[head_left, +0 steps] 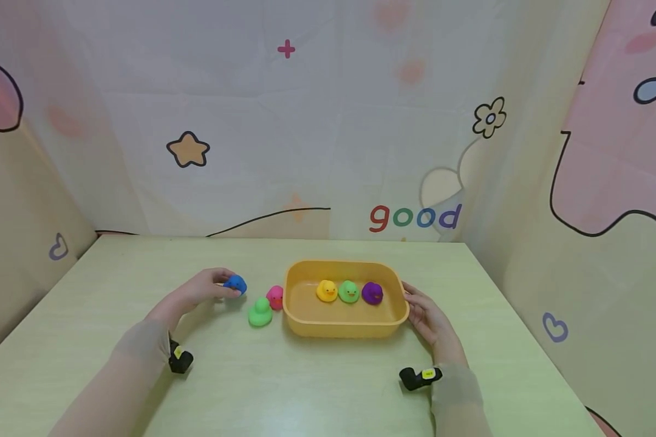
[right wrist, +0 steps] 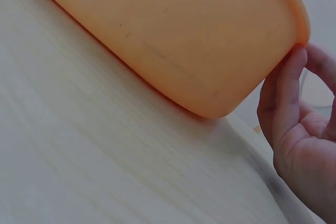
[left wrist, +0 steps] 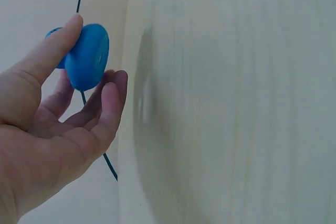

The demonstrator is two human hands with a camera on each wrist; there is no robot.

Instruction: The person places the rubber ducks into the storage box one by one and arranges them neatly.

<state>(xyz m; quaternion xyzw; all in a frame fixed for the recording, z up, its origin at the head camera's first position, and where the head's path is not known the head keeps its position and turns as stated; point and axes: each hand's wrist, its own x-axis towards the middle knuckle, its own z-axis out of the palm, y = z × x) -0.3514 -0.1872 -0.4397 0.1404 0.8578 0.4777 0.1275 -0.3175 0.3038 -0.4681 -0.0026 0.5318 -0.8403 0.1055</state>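
My left hand [head_left: 210,284] pinches a blue rubber duck [left wrist: 89,56] between thumb and fingertips, holding it above the table to the left of the other ducks. A yellow plastic basin [head_left: 339,329] stands at the middle. In it sit a yellow duck [head_left: 327,291], a green duck [head_left: 348,292] and a purple duck [head_left: 372,293] in a row. Outside its left wall are a pink duck [head_left: 275,297] and another green duck [head_left: 260,312], close together. My right hand [head_left: 430,315] rests against the basin's right end, its fingertips [right wrist: 298,56] touching just under the rim.
The pale wooden table [head_left: 328,382] runs back to a cloth backdrop [head_left: 306,121] printed with a star, a flower and the word "good". Patterned cloth also hangs at both sides. Each wrist wears a small black camera [head_left: 180,357].
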